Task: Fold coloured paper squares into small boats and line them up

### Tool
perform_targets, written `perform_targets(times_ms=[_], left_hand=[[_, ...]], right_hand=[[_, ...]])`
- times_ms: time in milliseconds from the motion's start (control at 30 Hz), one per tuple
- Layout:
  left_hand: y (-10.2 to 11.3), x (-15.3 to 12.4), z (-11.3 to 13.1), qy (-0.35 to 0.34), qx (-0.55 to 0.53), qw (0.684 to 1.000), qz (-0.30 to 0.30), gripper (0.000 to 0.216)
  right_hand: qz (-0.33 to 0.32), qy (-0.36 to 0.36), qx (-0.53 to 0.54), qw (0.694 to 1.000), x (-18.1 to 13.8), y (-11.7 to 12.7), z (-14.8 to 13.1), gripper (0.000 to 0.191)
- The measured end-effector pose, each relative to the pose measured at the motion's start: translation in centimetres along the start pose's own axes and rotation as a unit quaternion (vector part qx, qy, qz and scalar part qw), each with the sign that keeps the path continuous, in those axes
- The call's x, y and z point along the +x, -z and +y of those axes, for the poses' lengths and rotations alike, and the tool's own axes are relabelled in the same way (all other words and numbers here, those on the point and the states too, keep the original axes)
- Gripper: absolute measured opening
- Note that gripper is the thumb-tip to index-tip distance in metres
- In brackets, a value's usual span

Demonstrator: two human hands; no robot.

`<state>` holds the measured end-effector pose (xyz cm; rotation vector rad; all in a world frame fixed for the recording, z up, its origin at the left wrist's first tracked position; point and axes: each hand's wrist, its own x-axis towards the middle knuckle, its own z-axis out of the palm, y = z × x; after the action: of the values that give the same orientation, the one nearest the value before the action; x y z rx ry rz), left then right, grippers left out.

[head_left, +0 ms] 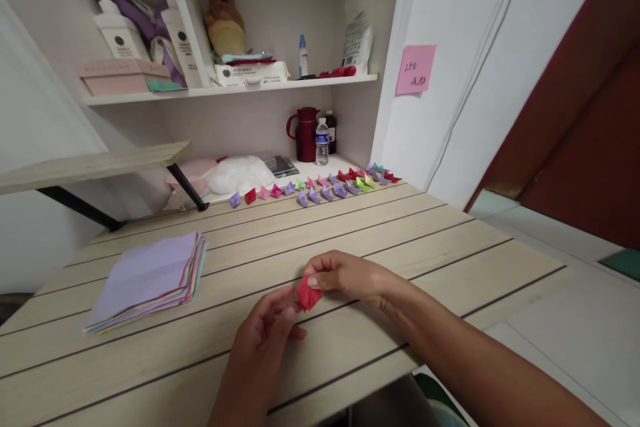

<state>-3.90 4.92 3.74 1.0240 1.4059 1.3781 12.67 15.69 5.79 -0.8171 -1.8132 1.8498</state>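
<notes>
Within right grip (pixel 345 275), red paper (pixel 309 294), tip downward

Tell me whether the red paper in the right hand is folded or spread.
Folded: the red paper makes a compact, angular piece with layered edges at its lower end, pinched by the right hand.

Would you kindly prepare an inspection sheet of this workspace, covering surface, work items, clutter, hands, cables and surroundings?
Surface: pale tabletop with dark lines across it.
Work items: red folded paper, held; paper stack at the left; small folded papers in rows along the far side.
Clutter: dark red jug and water bottle behind the rows.
Hands: right hand pinches the red folded paper; left hand is close beside it, contact unclear.
Cables: white cable running down the wall at the right.
Surroundings: loaded shelf above; pink note on the wall.
</notes>
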Motion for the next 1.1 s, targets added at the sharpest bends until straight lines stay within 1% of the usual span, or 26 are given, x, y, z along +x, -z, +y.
perform_targets(times_ms=[67, 133, 200, 267, 333, 400, 533, 600, 667, 767, 800, 833, 900, 967, 1000, 1033, 1100], left_hand=[[0.0, 0.2, -0.8, -0.02, -0.022, 0.999, 0.024, 0.049], [0.0, 0.3, -1.3, -0.032, -0.041, 0.998, 0.034, 0.051], [-0.1, 0.2, -1.4, -0.033, -0.068, 0.997, 0.02, 0.051], [-0.2, 0.0, -1.0, -0.033, -0.085, 0.996, -0.007, 0.05], [-0.4, -0.4, -0.5, -0.034, -0.079, 0.996, -0.031, 0.047], [-0.5, -0.8, 0.1, -0.035, -0.064, 0.996, -0.042, 0.042], [-0.6, -1.4, 0.5, -0.045, -0.005, 0.999, -0.022, 0.033], [-0.5, -1.7, 0.4, -0.056, 0.034, 0.998, -0.006, 0.032], [-0.3, -1.9, 0.0, -0.064, 0.085, 0.994, 0.016, 0.04], [0.4, -2.2, -0.7, -0.067, 0.163, 0.983, 0.05, 0.057], [0.7, -2.2, -0.8, -0.067, 0.183, 0.979, 0.055, 0.06], [1.0, -2.1, -0.9, -0.068, 0.202, 0.976, 0.055, 0.059], [1.3, -1.8, -1.1, -0.074, 0.237, 0.968, 0.048, 0.051], [1.5, -1.4, -1.2, -0.088, 0.276, 0.957, 0.03, 0.034], [1.5, -1.3, -1.2, -0.1, 0.296, 0.95, 0.021, 0.024], [1.5, -1.2, -1.3, -0.114, 0.314, 0.943, 0.017, 0.017], [1.4, -1.1, -1.4, -0.135, 0.34, 0.931, 0.009, 0.01]], right_hand=[[-0.019, -0.011, 0.035, 0.999, 0.0, 0.2, -0.1, 0.03], [-0.033, -0.02, 0.059, 0.998, -0.2, 0.2, -0.3, 0.031], [-0.043, -0.025, 0.075, 0.996, -0.4, 0.0, -0.4, 0.031], [-0.048, -0.03, 0.086, 0.995, -0.4, -0.2, -0.5, 0.031], [-0.051, -0.036, 0.094, 0.994, -0.4, -0.4, -0.4, 0.032], [-0.051, -0.04, 0.096, 0.993, -0.4, -0.5, -0.3, 0.033], [-0.056, -0.039, 0.076, 0.995, -0.3, -0.6, -0.2, 0.035], [-0.055, -0.028, 0.046, 0.997, -0.4, -0.6, -0.2, 0.032], [-0.035, -0.005, -0.001, 0.999, -0.5, -0.8, -0.3, 0.025], [0.032, 0.053, -0.094, 0.994, -1.0, -1.2, -0.3, 0.007], [0.051, 0.07, -0.119, 0.989, -1.1, -1.3, -0.2, 0.004], [0.061, 0.09, -0.148, 0.983, -1.4, -1.5, -0.1, 0.007], [0.056, 0.145, -0.229, 0.961, -1.8, -1.8, 0.3, 0.012], [0.045, 0.207, -0.322, 0.923, -2.3, -2.2, 0.8, 0.014], [0.046, 0.232, -0.358, 0.903, -2.5, -2.4, 1.1, 0.013], [0.053, 0.247, -0.381, 0.89, -2.7, -2.6, 1.4, 0.013], [0.075, 0.245, -0.385, 0.887, -3.0, -2.9, 1.8, 0.015]])
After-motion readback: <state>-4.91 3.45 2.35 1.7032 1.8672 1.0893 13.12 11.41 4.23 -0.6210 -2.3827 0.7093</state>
